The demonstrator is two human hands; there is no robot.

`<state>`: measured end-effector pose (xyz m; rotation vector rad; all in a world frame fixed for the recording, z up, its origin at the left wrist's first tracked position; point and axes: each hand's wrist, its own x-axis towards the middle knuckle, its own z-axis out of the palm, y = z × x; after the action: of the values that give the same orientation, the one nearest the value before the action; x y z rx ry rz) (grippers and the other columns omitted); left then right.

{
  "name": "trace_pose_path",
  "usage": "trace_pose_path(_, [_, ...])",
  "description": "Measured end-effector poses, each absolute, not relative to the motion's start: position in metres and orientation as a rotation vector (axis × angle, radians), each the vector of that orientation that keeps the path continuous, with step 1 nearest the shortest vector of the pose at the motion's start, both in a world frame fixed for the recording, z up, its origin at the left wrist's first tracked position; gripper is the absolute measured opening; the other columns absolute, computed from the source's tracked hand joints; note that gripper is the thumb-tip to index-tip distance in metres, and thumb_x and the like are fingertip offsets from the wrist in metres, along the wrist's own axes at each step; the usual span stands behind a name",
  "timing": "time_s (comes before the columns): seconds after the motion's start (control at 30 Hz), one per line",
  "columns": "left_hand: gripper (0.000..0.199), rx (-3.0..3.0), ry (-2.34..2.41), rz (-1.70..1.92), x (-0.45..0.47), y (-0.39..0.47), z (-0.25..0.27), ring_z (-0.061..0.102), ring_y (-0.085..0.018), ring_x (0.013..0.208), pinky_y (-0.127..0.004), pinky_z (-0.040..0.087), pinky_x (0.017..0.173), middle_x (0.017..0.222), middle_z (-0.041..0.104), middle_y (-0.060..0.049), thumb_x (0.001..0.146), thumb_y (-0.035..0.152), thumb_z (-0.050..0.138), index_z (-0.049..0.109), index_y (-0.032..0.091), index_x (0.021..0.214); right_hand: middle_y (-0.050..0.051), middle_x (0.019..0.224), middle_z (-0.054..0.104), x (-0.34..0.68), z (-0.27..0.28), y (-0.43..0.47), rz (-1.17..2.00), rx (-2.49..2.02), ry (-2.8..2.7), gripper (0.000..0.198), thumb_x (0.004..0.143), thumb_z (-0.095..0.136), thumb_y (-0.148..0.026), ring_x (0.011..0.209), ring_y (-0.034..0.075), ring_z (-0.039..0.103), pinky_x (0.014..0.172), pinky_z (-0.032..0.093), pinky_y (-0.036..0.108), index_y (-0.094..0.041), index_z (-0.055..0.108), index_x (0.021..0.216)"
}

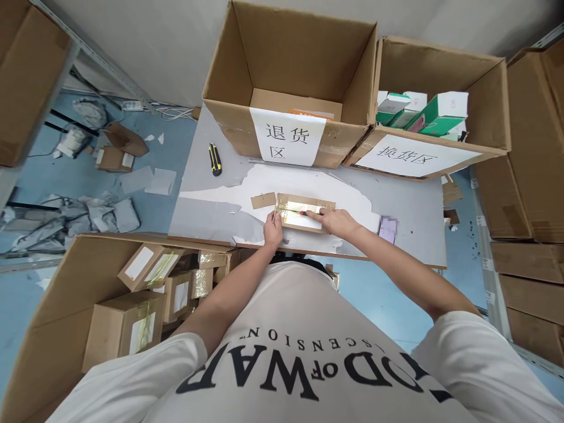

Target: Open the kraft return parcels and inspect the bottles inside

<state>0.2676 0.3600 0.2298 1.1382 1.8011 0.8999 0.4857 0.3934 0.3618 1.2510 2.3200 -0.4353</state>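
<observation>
While the left hand (274, 230) grips the near left corner of a taped box (296, 220), the right hand (337, 223) is closed on a red tool (303, 212), its thin shaft over the tape (282, 202). The box lies on white paper (304, 181) on the worktop (200, 220), between a cardboard scrap (263, 200) and a phone (388, 228); an open carton (235, 123) stands behind.

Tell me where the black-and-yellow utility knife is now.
In the head view, the utility knife lies on the left part of the table, just off the near left corner of the 退货区 carton.
</observation>
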Motion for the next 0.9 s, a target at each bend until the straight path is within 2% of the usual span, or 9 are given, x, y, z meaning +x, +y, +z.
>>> trace_pose_path(0.13, [0.047,1.128,1.874,0.857,0.271,0.359,0.233,0.061,-0.029,0.110,-0.041,0.045,0.096,0.113,0.068,-0.014,0.095,0.048,0.036,0.058,0.017,0.123,0.013,0.114,0.063,0.522,0.382,0.384,-0.414,1.314,2.201,0.070,0.087,0.037,-0.004,0.081,0.023,0.068,0.067,0.042,0.032,-0.039,0.033,0.148])
trace_pose_path(0.33, [0.051,1.111,1.922,0.799,0.276,0.358,0.239,0.060,-0.032,0.112,-0.045,0.044,0.096,0.116,0.067,-0.016,0.095,0.051,0.034,0.059,0.016,0.124,0.008,0.104,0.064,0.585,0.385,0.358,-0.459,1.407,2.077,0.087,0.076,0.038,0.003,0.065,0.017,0.063,0.061,0.037,0.030,-0.044,0.029,0.148])
trace_pose_path(0.53, [0.050,1.104,1.907,0.839,0.277,0.360,0.237,0.060,-0.030,0.112,-0.043,0.044,0.098,0.114,0.068,-0.015,0.095,0.051,0.035,0.061,0.017,0.120,0.007,0.103,0.063,0.608,0.376,0.341,-0.469,1.479,2.228,0.085,0.075,0.040,0.000,0.062,0.015,0.058,0.058,0.035,0.028,-0.043,0.033,0.147])
trace_pose_path(0.67, [0.049,1.111,1.881,0.864,0.276,0.359,0.236,0.061,-0.029,0.111,-0.041,0.044,0.099,0.113,0.068,-0.014,0.095,0.050,0.035,0.061,0.017,0.120,0.008,0.108,0.063,0.638,0.373,0.321,-0.502,1.636,2.301,0.067,0.089,0.036,-0.015,0.071,0.018,0.059,0.055,0.038,0.027,-0.039,0.027,0.151])
trace_pose_path(0.77, [0.048,1.119,1.873,0.872,0.275,0.358,0.237,0.061,-0.028,0.111,-0.041,0.044,0.098,0.114,0.068,-0.013,0.095,0.050,0.034,0.061,0.018,0.119,0.010,0.107,0.063,0.649,0.354,0.305,-0.601,1.992,2.272,0.057,0.095,0.031,-0.031,0.079,0.021,0.061,0.062,0.047,0.031,-0.029,0.027,0.152])
trace_pose_path(0.83, [0.047,1.130,1.869,0.859,0.275,0.358,0.238,0.061,-0.028,0.109,-0.041,0.045,0.097,0.111,0.068,-0.013,0.095,0.050,0.034,0.061,0.018,0.118,0.010,0.107,0.063,0.642,0.333,0.298,-0.779,2.237,2.214,0.059,0.095,0.032,-0.036,0.079,0.021,0.062,0.070,0.051,0.036,-0.023,0.026,0.152])
trace_pose_path(0.9, [0.047,1.145,1.855,0.852,0.273,0.358,0.238,0.061,-0.028,0.108,-0.042,0.045,0.096,0.111,0.068,-0.013,0.095,0.050,0.034,0.061,0.018,0.117,0.010,0.103,0.065,0.623,0.311,0.293,-1.063,2.498,2.101,0.063,0.094,0.036,-0.042,0.073,0.019,0.062,0.070,0.053,0.038,-0.019,0.024,0.152])
